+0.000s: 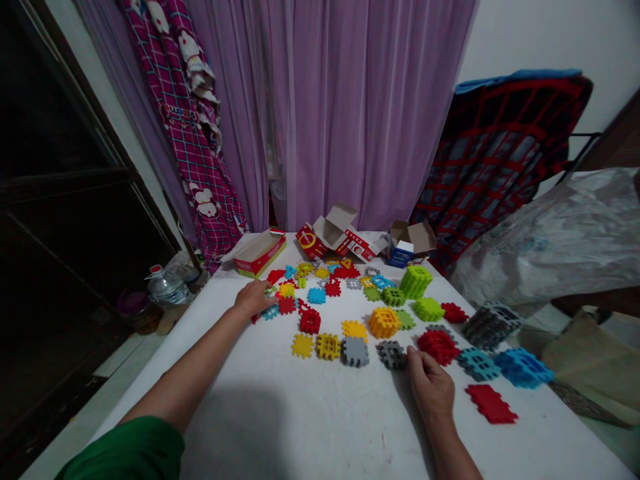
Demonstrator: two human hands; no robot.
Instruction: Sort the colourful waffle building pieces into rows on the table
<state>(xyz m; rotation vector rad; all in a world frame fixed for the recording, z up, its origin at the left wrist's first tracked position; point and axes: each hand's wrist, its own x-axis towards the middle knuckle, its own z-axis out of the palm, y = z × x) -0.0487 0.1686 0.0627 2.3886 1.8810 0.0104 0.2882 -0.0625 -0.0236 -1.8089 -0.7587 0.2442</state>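
My left hand (253, 298) reaches over a cluster of loose interlocking plastic tiles on the left, fingers apart. Nearest its fingertips are a red tile (287, 305), a yellow tile (287, 289) and a light blue tile (271, 312). My right hand (433, 387) rests on the table with curled fingers, and their inner side is hidden. Its fingertips are close by a dark grey window tile (391, 355); whether they touch cannot be seen. Just beyond it sits a stack of red tiles (439, 347). A grey tile stack (355, 351) and a yellow window tile (329, 347) lie further left.
On the white table (320, 420) are lime green tiles (416, 282), an orange-yellow stack (385, 323), a dark grey stack (493, 325), blue tiles (524, 368) and a flat red tile (491, 403). Opened boxes, including a red-green box (261, 253) and a blue box (401, 253), line the back.
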